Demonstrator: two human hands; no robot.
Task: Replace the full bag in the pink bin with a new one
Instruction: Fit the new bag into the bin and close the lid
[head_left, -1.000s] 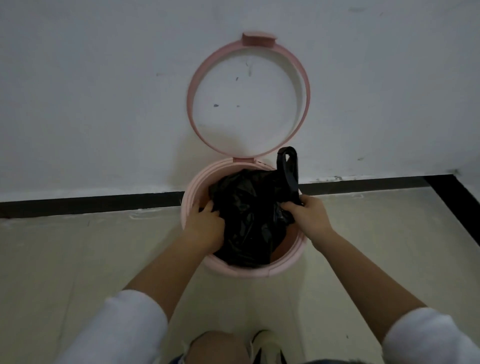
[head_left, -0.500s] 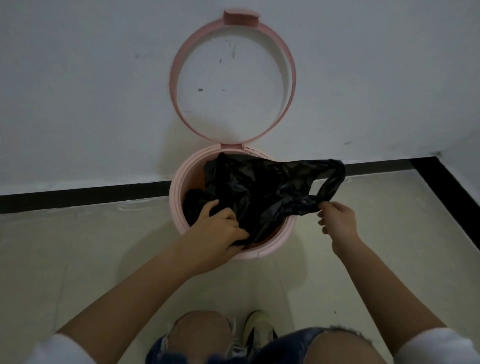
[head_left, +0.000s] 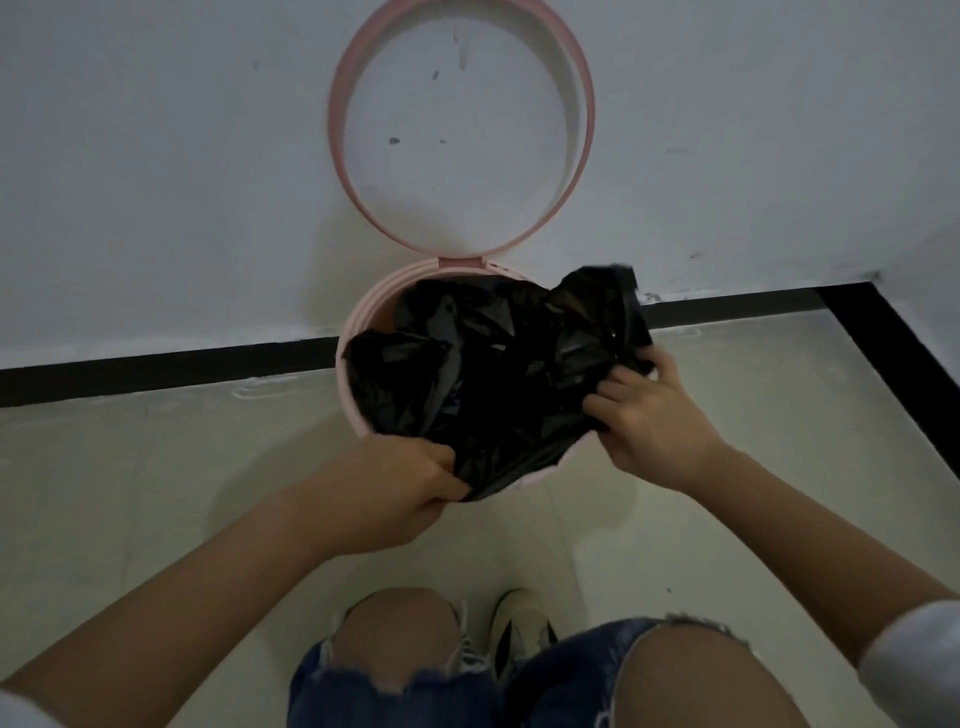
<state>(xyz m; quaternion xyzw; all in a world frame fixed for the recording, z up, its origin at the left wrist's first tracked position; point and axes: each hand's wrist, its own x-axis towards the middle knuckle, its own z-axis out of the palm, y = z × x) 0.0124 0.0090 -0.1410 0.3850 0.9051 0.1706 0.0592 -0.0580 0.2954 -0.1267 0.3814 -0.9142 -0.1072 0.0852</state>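
Note:
A round pink bin (head_left: 347, 347) stands on the floor against the white wall. Its ring-shaped pink lid (head_left: 337, 156) is flipped up and leans on the wall. A crumpled black bag (head_left: 493, 374) fills the bin's mouth and drapes over the near and right rim. My left hand (head_left: 400, 493) is shut on the bag's edge at the near rim. My right hand (head_left: 649, 410) grips the bag's edge at the right rim, where a bag handle (head_left: 623, 301) sticks up. The inside of the bin is hidden by the bag.
The white wall (head_left: 156, 182) rises right behind the bin, with a black skirting strip (head_left: 156, 369) along the floor that turns toward me at the right. Pale floor tiles lie all around. My knees in torn jeans (head_left: 395, 686) and a shoe (head_left: 519, 634) are below.
The bag has been spread wider over the bin's mouth. My left hand moved from inside the bin to the near rim. My right hand came back in to the right rim.

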